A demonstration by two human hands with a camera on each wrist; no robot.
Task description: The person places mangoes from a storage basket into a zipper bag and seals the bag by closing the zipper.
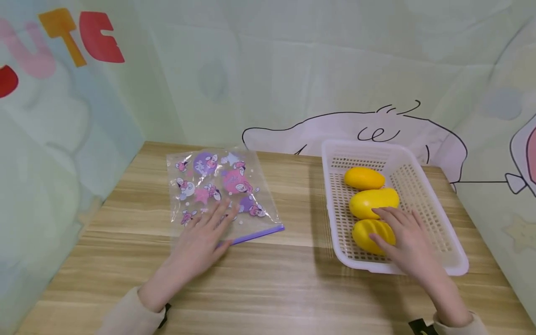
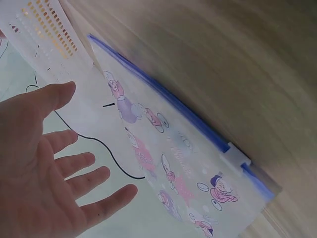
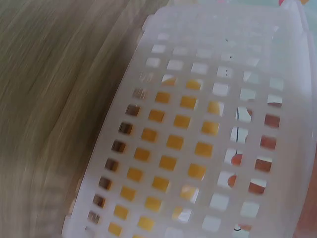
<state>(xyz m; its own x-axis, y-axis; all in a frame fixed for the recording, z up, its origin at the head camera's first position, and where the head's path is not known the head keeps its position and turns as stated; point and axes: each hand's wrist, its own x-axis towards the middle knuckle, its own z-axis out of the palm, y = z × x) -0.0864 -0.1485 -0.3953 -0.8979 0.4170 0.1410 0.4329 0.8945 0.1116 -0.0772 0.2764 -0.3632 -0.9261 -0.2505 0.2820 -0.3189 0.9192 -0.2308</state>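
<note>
A clear zip bag (image 1: 217, 186) printed with pink and purple cartoon figures lies flat on the table at left. Its purple zip edge (image 1: 257, 234) faces me, and a white slider (image 2: 235, 155) shows in the left wrist view. Over the bag's near edge is my left hand (image 1: 201, 237), fingers spread and relaxed. At right, a white plastic basket (image 1: 450, 260) holds a far yellow oval fruit (image 1: 364, 178), a middle one (image 1: 374, 203) and a near ridged one (image 1: 372, 236). My right hand (image 1: 408, 242) reaches over the near fruit, fingers loosely bent; contact is unclear.
The wood-grain table (image 1: 272, 288) ends against a printed cloth backdrop (image 1: 268, 70) behind and at both sides. Raised, perforated walls surround the fruits; in the right wrist view a basket wall (image 3: 198, 64) hides most of the right hand.
</note>
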